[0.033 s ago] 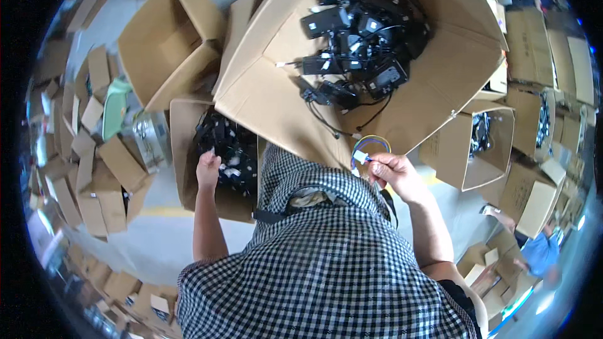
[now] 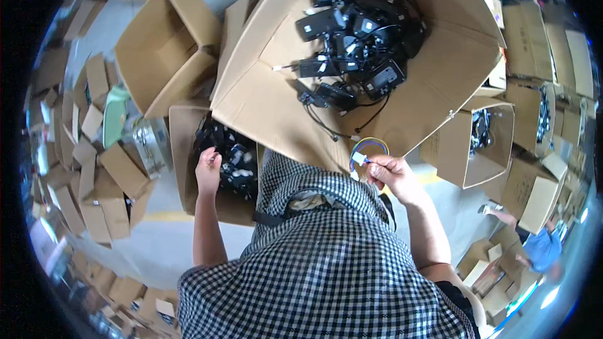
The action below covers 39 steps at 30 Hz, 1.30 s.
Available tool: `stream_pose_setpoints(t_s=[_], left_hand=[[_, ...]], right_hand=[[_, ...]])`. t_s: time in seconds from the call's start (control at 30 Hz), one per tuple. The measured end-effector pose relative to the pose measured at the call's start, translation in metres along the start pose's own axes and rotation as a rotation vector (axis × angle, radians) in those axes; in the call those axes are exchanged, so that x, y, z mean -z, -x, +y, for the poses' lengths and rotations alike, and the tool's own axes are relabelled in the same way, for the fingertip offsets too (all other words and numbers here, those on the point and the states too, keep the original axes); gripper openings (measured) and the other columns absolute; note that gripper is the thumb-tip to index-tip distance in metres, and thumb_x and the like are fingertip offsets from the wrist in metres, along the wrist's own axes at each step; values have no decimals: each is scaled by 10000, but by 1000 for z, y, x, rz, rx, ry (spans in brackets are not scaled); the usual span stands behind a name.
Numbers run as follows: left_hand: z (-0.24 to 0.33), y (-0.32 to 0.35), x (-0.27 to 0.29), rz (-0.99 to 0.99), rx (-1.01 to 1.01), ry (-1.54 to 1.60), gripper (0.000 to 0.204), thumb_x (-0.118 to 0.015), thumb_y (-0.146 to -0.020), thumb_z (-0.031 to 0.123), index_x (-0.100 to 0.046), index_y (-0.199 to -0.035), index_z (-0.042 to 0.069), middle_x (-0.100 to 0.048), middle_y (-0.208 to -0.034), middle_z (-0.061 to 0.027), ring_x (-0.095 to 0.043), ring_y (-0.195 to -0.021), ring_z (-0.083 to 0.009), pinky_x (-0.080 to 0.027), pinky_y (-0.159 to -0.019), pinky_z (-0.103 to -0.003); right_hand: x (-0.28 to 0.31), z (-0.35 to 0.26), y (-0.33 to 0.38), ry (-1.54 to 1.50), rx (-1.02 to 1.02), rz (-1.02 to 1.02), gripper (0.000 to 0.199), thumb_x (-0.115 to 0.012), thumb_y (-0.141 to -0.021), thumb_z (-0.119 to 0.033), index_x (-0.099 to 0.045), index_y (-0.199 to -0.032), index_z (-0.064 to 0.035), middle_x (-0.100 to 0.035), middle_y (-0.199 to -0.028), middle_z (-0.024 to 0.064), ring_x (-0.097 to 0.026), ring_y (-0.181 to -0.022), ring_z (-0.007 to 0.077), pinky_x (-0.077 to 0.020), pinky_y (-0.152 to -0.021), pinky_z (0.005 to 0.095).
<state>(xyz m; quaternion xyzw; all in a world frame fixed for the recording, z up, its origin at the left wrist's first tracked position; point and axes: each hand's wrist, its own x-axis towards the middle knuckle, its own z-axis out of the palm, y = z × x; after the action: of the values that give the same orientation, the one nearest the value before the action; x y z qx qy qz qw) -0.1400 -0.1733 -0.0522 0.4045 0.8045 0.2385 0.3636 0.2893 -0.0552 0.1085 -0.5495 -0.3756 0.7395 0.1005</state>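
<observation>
My right hand [image 2: 392, 174] pinches a small wire harness by its white connector [image 2: 359, 159], at the near edge of the big carton. The harness's yellow and blue wires [image 2: 372, 140] loop up above the fingers. My left hand [image 2: 208, 171] is over the side carton [image 2: 183, 150], fingers curled together at the black parts; whatever they grip is too small to make out. Black parts with white bits [image 2: 237, 160] fill that carton. Before me, the big open carton [image 2: 251, 97] holds a heap of black box-shaped units with cables [image 2: 352, 37].
An open carton [image 2: 154, 56] stands at the far left, beside a green piece [image 2: 115, 116]. On the right, another carton [image 2: 452, 144] holds dark parts. Cardboard boxes crowd both sides. A person in blue [image 2: 541, 251] is at the lower right.
My left hand has turned slightly at the side carton, and the parts beneath it look shifted. The right hand keeps its pinch on the harness almost in place.
</observation>
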Motion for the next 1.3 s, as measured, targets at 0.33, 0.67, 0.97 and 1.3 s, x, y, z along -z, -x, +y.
stream_pose_setpoints(t_s=[0.33,0.67,0.97,1.3], left_hand=[[299,-139,-224,-434,-1143,-462,384,-667,-742,161,-541,-1094,76,-556,-1101,-88,-518,-1038,-249,-409,-898,-367],[276,-193,-391,-175,-1180,-1043,458,-493,-831,153,-443,-1283,110,-496,-1243,-44,-493,-1062,-220,-348,-932,-382],[252,-220,-367,-363,-944,-1049,151,-616,-710,141,-609,-854,96,-621,-867,-74,-643,-775,-266,-481,-634,-420],[154,-98,-172,-348,-617,-695,188,-665,-723,115,-589,-889,68,-558,-888,-124,-603,-830,-336,-497,-679,-428]], right_hand=[[-19,47,-32,-451,-29,282,189,-515,-938,-226,-587,-862,-69,-557,-696,-42,-448,-598,29,-368,-542,185],[-21,106,-50,-647,-45,573,173,-510,-931,-157,-615,-943,-20,-575,-683,-13,-498,-564,45,-417,-513,201],[-24,93,-40,-412,29,585,234,-507,-941,-200,-579,-806,-23,-550,-672,-11,-478,-593,55,-406,-541,211],[-32,68,6,-52,160,602,151,-540,-890,-135,-614,-895,-4,-605,-703,107,-612,-650,192,-479,-611,297]])
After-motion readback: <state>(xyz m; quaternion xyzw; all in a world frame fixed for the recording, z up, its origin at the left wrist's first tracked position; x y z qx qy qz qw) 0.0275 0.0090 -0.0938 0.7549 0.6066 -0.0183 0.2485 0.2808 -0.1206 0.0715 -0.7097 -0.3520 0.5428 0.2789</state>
